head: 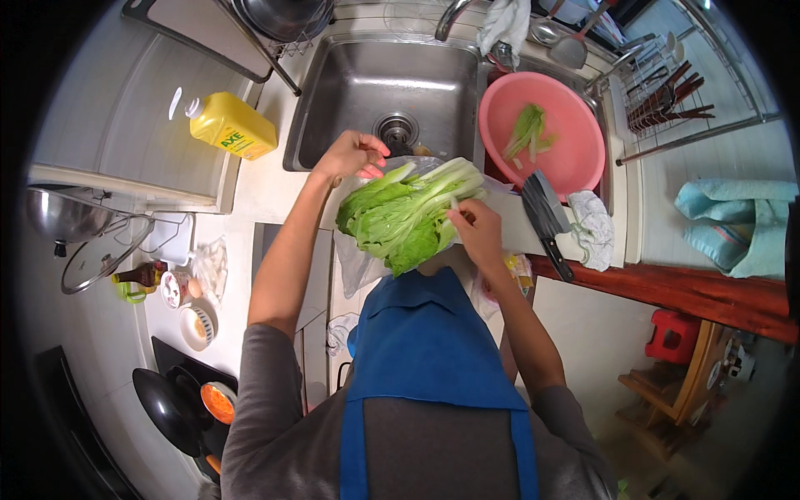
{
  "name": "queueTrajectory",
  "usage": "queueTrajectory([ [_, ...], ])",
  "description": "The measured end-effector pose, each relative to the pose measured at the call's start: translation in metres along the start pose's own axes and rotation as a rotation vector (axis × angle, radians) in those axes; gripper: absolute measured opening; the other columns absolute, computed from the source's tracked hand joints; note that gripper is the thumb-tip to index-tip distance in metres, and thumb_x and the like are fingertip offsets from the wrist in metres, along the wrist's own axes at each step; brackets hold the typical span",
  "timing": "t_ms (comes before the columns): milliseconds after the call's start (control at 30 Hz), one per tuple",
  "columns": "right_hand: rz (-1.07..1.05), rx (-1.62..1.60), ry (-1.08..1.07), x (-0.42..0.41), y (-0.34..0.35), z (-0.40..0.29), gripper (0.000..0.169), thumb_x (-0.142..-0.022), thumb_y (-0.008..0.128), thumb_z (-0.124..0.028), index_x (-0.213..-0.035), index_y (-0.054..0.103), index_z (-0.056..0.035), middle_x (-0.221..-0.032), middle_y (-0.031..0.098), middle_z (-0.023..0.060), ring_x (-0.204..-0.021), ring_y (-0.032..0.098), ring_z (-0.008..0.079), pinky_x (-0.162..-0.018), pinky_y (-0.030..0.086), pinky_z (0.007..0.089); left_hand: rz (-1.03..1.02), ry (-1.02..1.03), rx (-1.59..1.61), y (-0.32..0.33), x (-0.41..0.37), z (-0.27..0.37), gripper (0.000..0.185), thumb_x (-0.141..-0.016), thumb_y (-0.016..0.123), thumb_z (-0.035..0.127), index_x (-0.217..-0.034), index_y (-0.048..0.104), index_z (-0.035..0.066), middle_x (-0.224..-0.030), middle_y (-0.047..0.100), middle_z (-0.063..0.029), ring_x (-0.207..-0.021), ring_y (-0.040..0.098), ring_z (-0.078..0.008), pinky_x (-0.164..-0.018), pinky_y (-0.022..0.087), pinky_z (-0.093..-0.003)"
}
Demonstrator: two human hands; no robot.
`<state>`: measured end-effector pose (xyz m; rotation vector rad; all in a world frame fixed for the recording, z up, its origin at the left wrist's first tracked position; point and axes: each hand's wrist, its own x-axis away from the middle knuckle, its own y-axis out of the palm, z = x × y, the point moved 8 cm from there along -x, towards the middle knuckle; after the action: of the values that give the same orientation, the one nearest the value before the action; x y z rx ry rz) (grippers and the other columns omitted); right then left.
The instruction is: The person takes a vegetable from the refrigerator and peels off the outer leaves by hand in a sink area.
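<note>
A head of leafy greens, with pale ribs and broad green leaves, lies on a clear plastic bag at the counter's front edge. My left hand is over its upper left side, fingers curled and apart, with nothing seen between them. On the right, my right hand pinches a small pale piece of stalk against the leaves. Several loose leaf pieces sit in a pink plastic basin to the right. A cleaver lies beside the basin, its black handle pointing towards me.
Behind the greens is a stainless steel sink with dark scraps near its drain. A white cloth lies by the cleaver. To the left stand a yellow detergent bottle, a bowl and a black wok.
</note>
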<state>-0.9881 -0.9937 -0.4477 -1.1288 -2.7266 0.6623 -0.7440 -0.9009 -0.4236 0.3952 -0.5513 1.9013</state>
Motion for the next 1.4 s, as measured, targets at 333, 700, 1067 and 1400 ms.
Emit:
queueTrajectory([
  [333,-0.081,-0.656,0.147,-0.032,0.003,-0.051,0.018,-0.093,0.049,-0.006,-0.108,0.056,0.0019,-0.080,0.061,0.0035,-0.067,0.056,0.0079,-0.058,0.042,0.0215,-0.072,0.218,-0.290,0.046,-0.056,-0.035,0.018,-0.083,0.068,0.018,-0.092,0.069,0.002,-0.076,0.065,-0.0046,-0.068,0.062,-0.0134,-0.060,0.046,-0.0255],
  [700,-0.202,-0.463,0.059,-0.075,0.008,-0.080,0.028,-0.092,0.055,-0.019,-0.113,0.060,-0.0013,-0.083,0.062,-0.0012,-0.052,0.038,0.0026,-0.047,0.030,0.0187,-0.289,0.158,0.045,0.008,0.047,0.064,0.025,-0.084,0.067,0.014,-0.106,0.066,0.003,-0.078,0.067,-0.0024,-0.068,0.062,-0.0061,-0.057,0.044,-0.0158],
  [1067,-0.432,-0.780,0.141,-0.096,0.022,-0.139,0.020,-0.088,0.062,-0.023,-0.089,0.062,-0.0028,-0.071,0.057,-0.0016,-0.049,0.037,0.0004,-0.042,0.024,0.0164,0.083,0.388,0.377,0.006,0.036,0.146,0.017,-0.082,0.070,0.012,-0.086,0.057,0.003,-0.079,0.067,-0.0089,-0.064,0.062,-0.0085,-0.049,0.046,-0.0153],
  [1400,-0.376,-0.604,0.058,-0.098,-0.032,-0.149,0.018,-0.086,0.062,-0.018,-0.074,0.058,-0.0050,-0.062,0.043,-0.0094,-0.052,0.035,0.0009,-0.046,0.025,0.0202,-0.081,0.296,0.099,0.028,0.041,0.158,0.015,-0.083,0.070,0.018,-0.086,0.067,0.004,-0.075,0.065,-0.0018,-0.061,0.057,-0.0041,-0.054,0.046,-0.0171],
])
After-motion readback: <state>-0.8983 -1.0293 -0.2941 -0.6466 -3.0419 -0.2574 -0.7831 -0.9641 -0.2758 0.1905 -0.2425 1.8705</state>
